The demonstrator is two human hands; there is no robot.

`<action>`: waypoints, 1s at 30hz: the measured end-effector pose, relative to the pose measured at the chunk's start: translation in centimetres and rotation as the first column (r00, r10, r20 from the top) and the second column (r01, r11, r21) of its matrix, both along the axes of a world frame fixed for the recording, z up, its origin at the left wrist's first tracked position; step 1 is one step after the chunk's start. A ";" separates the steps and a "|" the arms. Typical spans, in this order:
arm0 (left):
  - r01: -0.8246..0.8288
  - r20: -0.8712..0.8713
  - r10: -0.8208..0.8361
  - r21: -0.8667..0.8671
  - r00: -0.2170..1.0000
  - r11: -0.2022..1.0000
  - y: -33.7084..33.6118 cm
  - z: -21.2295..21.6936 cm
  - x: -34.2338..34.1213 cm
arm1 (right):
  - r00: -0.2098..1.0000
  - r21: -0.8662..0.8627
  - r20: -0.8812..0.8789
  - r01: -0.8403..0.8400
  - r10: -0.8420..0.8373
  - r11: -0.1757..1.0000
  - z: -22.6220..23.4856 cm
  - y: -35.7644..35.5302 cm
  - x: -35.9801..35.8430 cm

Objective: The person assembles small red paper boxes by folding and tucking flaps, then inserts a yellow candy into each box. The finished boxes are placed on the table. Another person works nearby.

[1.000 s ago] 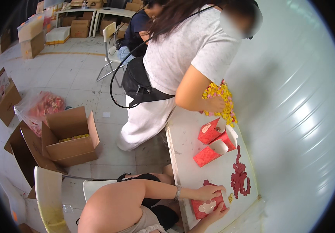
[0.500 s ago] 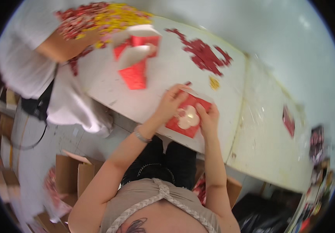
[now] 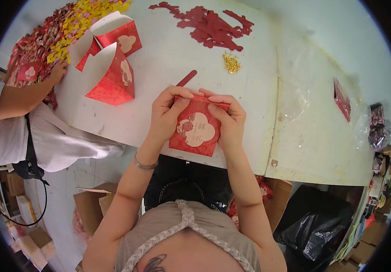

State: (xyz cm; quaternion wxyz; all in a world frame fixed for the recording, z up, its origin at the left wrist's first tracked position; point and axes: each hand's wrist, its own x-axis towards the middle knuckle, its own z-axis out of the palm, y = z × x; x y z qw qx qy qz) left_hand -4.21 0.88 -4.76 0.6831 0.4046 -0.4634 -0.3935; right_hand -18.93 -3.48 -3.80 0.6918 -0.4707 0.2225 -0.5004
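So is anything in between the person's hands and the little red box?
No, nothing visible. Both hands already hold the red box: the left hand grips its left side and the right hand its right side, with the fingers of both pinching the top edge. The red strip lies on the white table just beyond, out of the way.

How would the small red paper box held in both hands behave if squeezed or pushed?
The red paper box looks like thin folded card, so probably light and easily dented. The left hand and right hand pinch its top flap, suggesting it bends readily. Flat-sided, it likely would slide, not roll.
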 end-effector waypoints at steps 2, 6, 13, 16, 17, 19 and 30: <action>0.015 0.040 -0.014 -0.035 0.999 0.999 0.1 0.2 0.0 | 0.999 -0.031 -0.011 0.036 -0.037 0.999 -0.3 0.1 0.1; -0.022 0.036 0.023 -0.044 0.999 0.999 1.1 -0.2 -0.2 | 0.995 -0.188 -0.056 0.066 -0.078 0.980 -0.7 0.5 -0.2; -0.112 0.117 0.096 0.140 0.989 0.984 1.3 0.6 -0.8 | 0.998 -0.239 -0.025 0.050 -0.057 0.970 -0.8 -0.2 -0.4; -0.090 0.071 0.084 0.084 0.994 0.992 1.7 0.4 -0.9 | 0.983 -0.168 -0.009 0.178 -0.183 0.970 0.2 0.8 0.5; -0.092 0.069 0.088 0.068 0.994 0.993 1.4 0.4 -0.9 | 0.974 -0.168 -0.092 0.189 -0.207 0.967 0.3 1.2 0.3; -0.063 0.061 0.060 0.053 0.996 0.997 1.8 -0.1 -0.8 | 0.921 -0.197 -0.333 0.144 -0.205 0.970 0.2 1.6 -0.9; -0.253 0.543 0.285 -0.135 0.790 0.958 7.9 2.2 -3.2 | 0.849 -0.750 -0.350 0.000 -0.397 0.661 -1.3 7.1 2.0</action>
